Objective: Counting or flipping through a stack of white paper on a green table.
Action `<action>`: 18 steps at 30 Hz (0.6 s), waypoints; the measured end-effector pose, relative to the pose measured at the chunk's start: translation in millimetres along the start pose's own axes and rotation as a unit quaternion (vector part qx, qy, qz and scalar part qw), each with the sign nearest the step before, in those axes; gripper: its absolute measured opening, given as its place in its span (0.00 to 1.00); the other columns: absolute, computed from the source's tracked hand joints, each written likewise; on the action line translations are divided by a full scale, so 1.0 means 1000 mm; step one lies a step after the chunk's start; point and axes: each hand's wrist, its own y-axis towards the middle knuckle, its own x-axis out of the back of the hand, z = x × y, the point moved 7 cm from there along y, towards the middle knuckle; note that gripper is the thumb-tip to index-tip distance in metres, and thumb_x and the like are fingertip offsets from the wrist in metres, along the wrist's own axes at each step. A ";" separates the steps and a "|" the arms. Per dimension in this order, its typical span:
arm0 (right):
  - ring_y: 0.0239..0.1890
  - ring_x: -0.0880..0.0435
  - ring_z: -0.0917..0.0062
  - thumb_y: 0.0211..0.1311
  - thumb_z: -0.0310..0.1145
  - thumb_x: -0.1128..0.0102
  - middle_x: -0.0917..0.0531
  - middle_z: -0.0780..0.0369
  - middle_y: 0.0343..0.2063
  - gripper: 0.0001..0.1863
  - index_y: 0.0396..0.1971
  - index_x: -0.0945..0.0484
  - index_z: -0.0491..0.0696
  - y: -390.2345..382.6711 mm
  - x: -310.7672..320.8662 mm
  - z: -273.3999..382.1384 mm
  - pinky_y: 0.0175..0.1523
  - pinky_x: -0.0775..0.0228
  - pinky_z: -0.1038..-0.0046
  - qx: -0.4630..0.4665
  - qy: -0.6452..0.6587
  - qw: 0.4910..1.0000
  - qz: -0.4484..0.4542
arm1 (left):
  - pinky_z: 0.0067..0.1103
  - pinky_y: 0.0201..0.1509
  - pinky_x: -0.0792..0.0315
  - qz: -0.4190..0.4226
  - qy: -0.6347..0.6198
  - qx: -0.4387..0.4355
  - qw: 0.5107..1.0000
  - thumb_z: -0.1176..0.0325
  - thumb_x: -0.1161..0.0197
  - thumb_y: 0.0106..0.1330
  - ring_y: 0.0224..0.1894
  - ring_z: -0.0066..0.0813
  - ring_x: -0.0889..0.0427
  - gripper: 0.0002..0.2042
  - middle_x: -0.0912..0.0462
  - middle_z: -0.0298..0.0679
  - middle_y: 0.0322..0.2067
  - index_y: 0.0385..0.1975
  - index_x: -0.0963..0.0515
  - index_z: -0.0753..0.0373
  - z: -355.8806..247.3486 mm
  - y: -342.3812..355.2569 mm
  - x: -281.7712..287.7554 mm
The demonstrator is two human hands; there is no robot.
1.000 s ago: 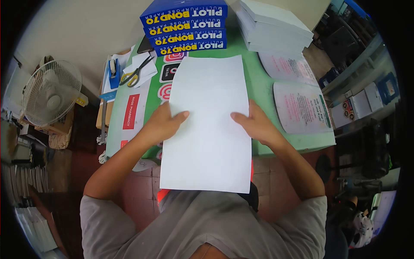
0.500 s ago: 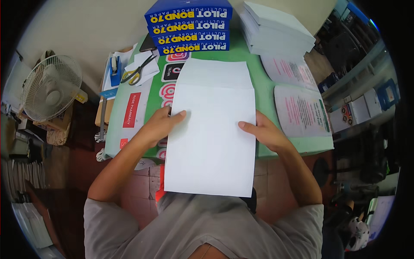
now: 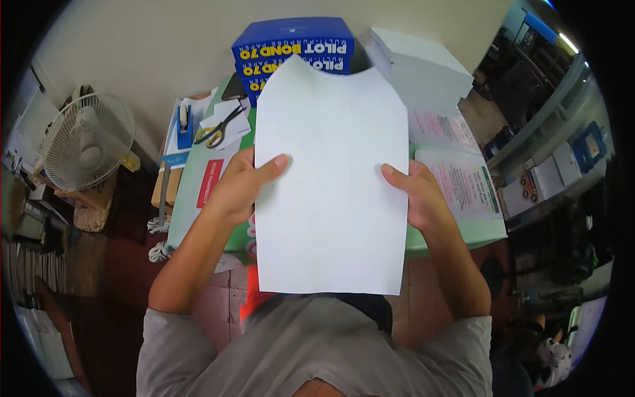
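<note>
A blank white sheet of paper (image 3: 332, 198) is held up in front of me, its far edge sagging in a curve. Whether it is one sheet or a thin stack I cannot tell. My left hand (image 3: 248, 182) grips its left edge, thumb on top and fingers underneath. On the opposite edge my right hand (image 3: 422, 192) pinches it the same way. The fingers below the paper are mostly hidden. Behind its far edge stands a pile of blue paper-ream packs (image 3: 291, 41), partly covered by the sheet.
Black-and-yellow scissors (image 3: 215, 134) lie on papers at the green table's (image 3: 473, 231) left, near a blue tape dispenser (image 3: 184, 126). A tall white paper stack (image 3: 423, 73) stands far right, with printed sheets (image 3: 456, 185) nearer me. A white fan (image 3: 86, 142) stands left.
Both hands have raised the paper closer to me, and it now covers more of the blue packs. Its far edge has bent into a curve. The whole view has shifted slightly.
</note>
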 end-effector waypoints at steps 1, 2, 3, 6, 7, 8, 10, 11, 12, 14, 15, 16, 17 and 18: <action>0.42 0.18 0.75 0.63 0.28 0.39 0.18 0.55 0.44 0.18 0.49 0.27 0.35 0.000 -0.002 0.010 0.48 0.23 0.71 0.043 -0.012 0.999 0.010 | 0.25 0.53 0.27 -0.014 -0.014 -0.050 0.999 0.63 0.37 0.66 0.47 0.28 0.20 0.20 0.19 0.42 0.47 0.53 0.27 0.69 -0.011 -0.001 0.002; 0.42 0.18 0.75 0.63 0.28 0.39 0.18 0.55 0.44 0.18 0.49 0.27 0.35 0.000 -0.006 0.017 0.48 0.23 0.71 0.052 -0.013 0.998 0.014 | 0.25 0.53 0.27 -0.013 -0.011 -0.059 0.998 0.63 0.37 0.66 0.47 0.28 0.20 0.20 0.19 0.42 0.47 0.53 0.27 0.69 -0.019 0.001 0.002; 0.43 0.18 0.75 0.63 0.29 0.38 0.18 0.56 0.44 0.18 0.50 0.27 0.36 -0.002 -0.012 0.032 0.49 0.24 0.72 0.097 -0.014 0.995 0.026 | 0.25 0.55 0.29 0.006 -0.011 -0.095 0.995 0.64 0.36 0.66 0.49 0.27 0.22 0.21 0.20 0.43 0.48 0.54 0.28 0.70 -0.031 0.002 -0.001; 0.43 0.20 0.77 0.62 0.30 0.37 0.18 0.57 0.44 0.18 0.50 0.26 0.38 0.000 -0.022 0.065 0.51 0.27 0.73 0.194 -0.030 0.980 0.035 | 0.24 0.57 0.31 0.022 0.003 -0.169 0.985 0.65 0.35 0.65 0.52 0.26 0.25 0.23 0.22 0.43 0.50 0.55 0.30 0.70 -0.061 0.009 -0.006; 0.44 0.21 0.78 0.63 0.31 0.37 0.18 0.58 0.44 0.18 0.50 0.26 0.39 -0.002 -0.023 0.071 0.52 0.29 0.74 0.229 -0.039 0.972 0.025 | 0.24 0.58 0.32 0.015 0.011 -0.190 0.982 0.65 0.34 0.64 0.53 0.26 0.25 0.24 0.23 0.43 0.50 0.56 0.31 0.70 -0.067 0.008 -0.006; 0.44 0.21 0.78 0.63 0.31 0.37 0.18 0.58 0.44 0.18 0.50 0.26 0.39 -0.003 -0.023 0.070 0.52 0.29 0.74 0.233 -0.040 0.971 0.027 | 0.24 0.58 0.32 0.015 0.012 -0.194 0.981 0.65 0.34 0.64 0.53 0.26 0.25 0.24 0.23 0.43 0.50 0.56 0.31 0.70 -0.067 0.008 -0.005; 0.46 0.22 0.79 0.63 0.32 0.36 0.19 0.59 0.45 0.21 0.52 0.27 0.39 -0.007 -0.015 0.064 0.54 0.32 0.75 0.291 -0.111 0.950 -0.005 | 0.24 0.57 0.31 -0.006 0.056 -0.208 0.977 0.64 0.32 0.62 0.53 0.28 0.26 0.28 0.24 0.44 0.51 0.57 0.33 0.70 -0.059 0.007 -0.002; 0.46 0.22 0.79 0.63 0.32 0.36 0.19 0.59 0.45 0.21 0.52 0.27 0.39 -0.006 -0.014 0.055 0.54 0.32 0.75 0.292 -0.110 0.950 -0.005 | 0.24 0.57 0.31 -0.006 0.057 -0.208 0.976 0.64 0.32 0.62 0.53 0.28 0.26 0.28 0.24 0.44 0.51 0.57 0.33 0.70 -0.050 0.006 -0.003; 0.47 0.23 0.80 0.63 0.32 0.36 0.20 0.59 0.45 0.22 0.53 0.28 0.39 -0.005 -0.014 0.045 0.54 0.32 0.75 0.299 -0.104 0.949 -0.009 | 0.25 0.56 0.31 -0.028 0.054 -0.226 0.972 0.63 0.31 0.60 0.52 0.28 0.26 0.29 0.24 0.44 0.50 0.57 0.34 0.70 -0.040 0.005 -0.002; 0.49 0.25 0.79 0.61 0.32 0.35 0.22 0.59 0.47 0.26 0.56 0.33 0.39 -0.004 -0.015 0.033 0.55 0.33 0.74 0.293 -0.131 0.947 -0.018 | 0.26 0.56 0.30 -0.052 0.061 -0.223 0.972 0.63 0.29 0.58 0.52 0.30 0.26 0.31 0.25 0.45 0.49 0.57 0.36 0.70 -0.028 0.009 0.001; 0.49 0.25 0.79 0.61 0.32 0.35 0.22 0.59 0.47 0.26 0.56 0.33 0.39 -0.004 -0.017 0.030 0.55 0.33 0.74 0.290 -0.130 0.948 -0.019 | 0.26 0.56 0.30 -0.052 0.060 -0.220 0.972 0.63 0.29 0.58 0.52 0.30 0.26 0.31 0.25 0.45 0.49 0.57 0.36 0.70 -0.024 0.009 0.001; 0.49 0.25 0.78 0.61 0.32 0.35 0.23 0.59 0.48 0.27 0.57 0.34 0.40 -0.005 -0.018 0.030 0.55 0.33 0.74 0.304 -0.111 0.946 -0.029 | 0.26 0.56 0.30 -0.056 0.045 -0.248 0.966 0.63 0.29 0.58 0.52 0.30 0.25 0.32 0.25 0.45 0.49 0.57 0.37 0.69 -0.026 0.009 0.000; 0.50 0.25 0.77 0.60 0.32 0.34 0.23 0.59 0.48 0.28 0.57 0.35 0.40 -0.005 -0.019 0.030 0.55 0.33 0.74 0.318 -0.092 0.943 -0.039 | 0.26 0.56 0.30 -0.061 0.030 -0.276 0.959 0.63 0.29 0.58 0.51 0.30 0.25 0.32 0.25 0.45 0.50 0.58 0.38 0.69 -0.027 0.008 -0.001; 0.50 0.25 0.77 0.60 0.32 0.34 0.23 0.59 0.48 0.28 0.57 0.35 0.40 -0.001 -0.023 0.028 0.55 0.33 0.74 0.317 -0.093 0.943 -0.041 | 0.26 0.56 0.30 -0.060 0.029 -0.275 0.959 0.63 0.29 0.58 0.51 0.30 0.25 0.32 0.25 0.45 0.50 0.58 0.38 0.69 -0.021 0.011 -0.002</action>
